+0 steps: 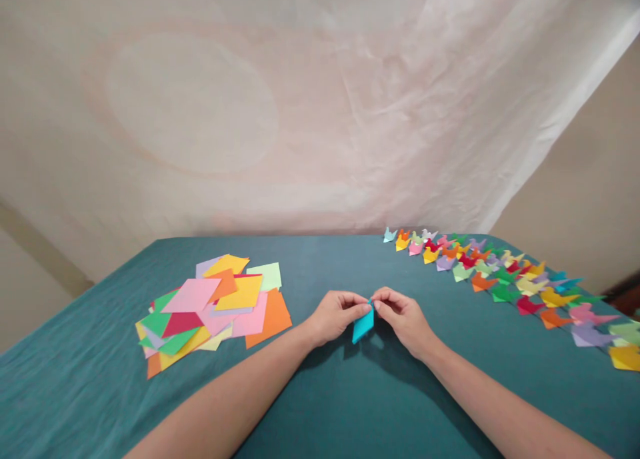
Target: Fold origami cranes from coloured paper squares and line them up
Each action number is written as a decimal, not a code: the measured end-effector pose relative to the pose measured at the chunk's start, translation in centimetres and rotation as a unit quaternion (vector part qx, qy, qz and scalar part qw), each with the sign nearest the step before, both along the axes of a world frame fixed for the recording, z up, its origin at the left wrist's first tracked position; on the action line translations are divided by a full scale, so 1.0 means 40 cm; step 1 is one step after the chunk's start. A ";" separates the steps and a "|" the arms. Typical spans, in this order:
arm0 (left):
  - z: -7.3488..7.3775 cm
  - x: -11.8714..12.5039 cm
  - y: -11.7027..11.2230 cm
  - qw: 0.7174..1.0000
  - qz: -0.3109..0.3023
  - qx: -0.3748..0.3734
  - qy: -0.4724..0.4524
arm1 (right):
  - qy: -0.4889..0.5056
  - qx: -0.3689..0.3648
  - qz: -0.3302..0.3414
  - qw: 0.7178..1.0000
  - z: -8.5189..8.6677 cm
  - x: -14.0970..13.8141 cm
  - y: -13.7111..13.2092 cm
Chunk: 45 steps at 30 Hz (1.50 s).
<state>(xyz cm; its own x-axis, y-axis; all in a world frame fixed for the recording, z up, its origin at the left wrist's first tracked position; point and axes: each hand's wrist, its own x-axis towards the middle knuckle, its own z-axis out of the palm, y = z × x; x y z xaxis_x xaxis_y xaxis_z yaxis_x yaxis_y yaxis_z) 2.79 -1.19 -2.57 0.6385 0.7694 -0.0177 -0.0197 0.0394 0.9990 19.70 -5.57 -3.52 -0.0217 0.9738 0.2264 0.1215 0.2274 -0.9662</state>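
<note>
Between my hands, just over the middle of the table, is a small folded piece of blue paper [363, 324], its lower part hanging as a slanted flat shape. My left hand [340, 316] pinches its upper edge between thumb and index finger. From the other side, my right hand [403, 316] has thumb and fingertips closed on the top right corner of the same paper. The fingertips of both hands nearly meet there and cover the paper's upper end.
A loose pile of coloured paper squares [200, 312] lies left of my hands. Several rows of folded paper birds [500, 279] run along the right side of the table. A green cloth [320, 412] covers the table, and a pale hanging sheet [320, 112] rises behind its far edge.
</note>
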 end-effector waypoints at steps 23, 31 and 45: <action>-0.012 0.002 0.007 0.999 0.006 0.032 0.023 | -0.104 0.068 0.000 0.992 0.012 0.010 -0.001; -0.009 -0.002 0.007 1.000 0.005 0.022 0.021 | -0.038 -0.010 0.032 0.999 0.007 0.024 0.006; -0.008 -0.002 0.008 0.998 0.005 0.026 0.048 | -0.015 -0.030 0.063 0.997 0.012 0.025 0.005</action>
<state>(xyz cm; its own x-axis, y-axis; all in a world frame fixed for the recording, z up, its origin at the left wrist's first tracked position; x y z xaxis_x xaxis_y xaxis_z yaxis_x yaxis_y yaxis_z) 2.70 -0.88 -2.90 0.6286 0.7768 -0.0384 0.0768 -0.0129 0.9970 20.69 -5.36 -3.05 -0.1499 0.9747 0.1658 0.1247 0.1850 -0.9748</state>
